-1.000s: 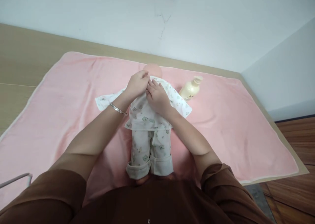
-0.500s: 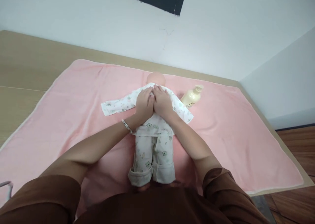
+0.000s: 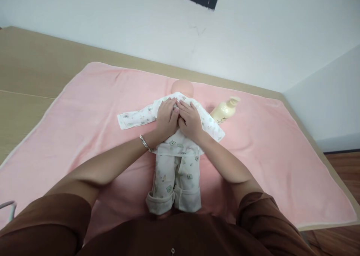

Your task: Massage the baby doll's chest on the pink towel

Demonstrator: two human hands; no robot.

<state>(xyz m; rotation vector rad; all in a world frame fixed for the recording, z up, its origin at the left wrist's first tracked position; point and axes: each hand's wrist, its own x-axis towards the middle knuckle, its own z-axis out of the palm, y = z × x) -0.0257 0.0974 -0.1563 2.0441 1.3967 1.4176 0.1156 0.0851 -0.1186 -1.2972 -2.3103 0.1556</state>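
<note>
Fingers of the left hand (image 3: pixel 166 119) and the right hand (image 3: pixel 191 120) lie flat and unclenched, side by side and touching, pressed on the chest of a doll (image 3: pixel 176 143) that lies on its back beneath them, head toward the wall. Its soft printed cotton shirt (image 3: pixel 135 117) spreads its sleeves sideways; the trousers (image 3: pixel 176 181) have rolled cuffs. A fleecy pink blanket (image 3: pixel 84 109) covers the wooden table (image 3: pixel 33 68); a cream pump bottle (image 3: pixel 225 110) lies near the right hand.

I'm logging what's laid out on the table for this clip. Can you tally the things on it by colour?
Pink: 1, the blanket
White printed: 1, the dressed doll, under the left hand and right hand
Cream: 1, the pump bottle
Total: 3
</note>
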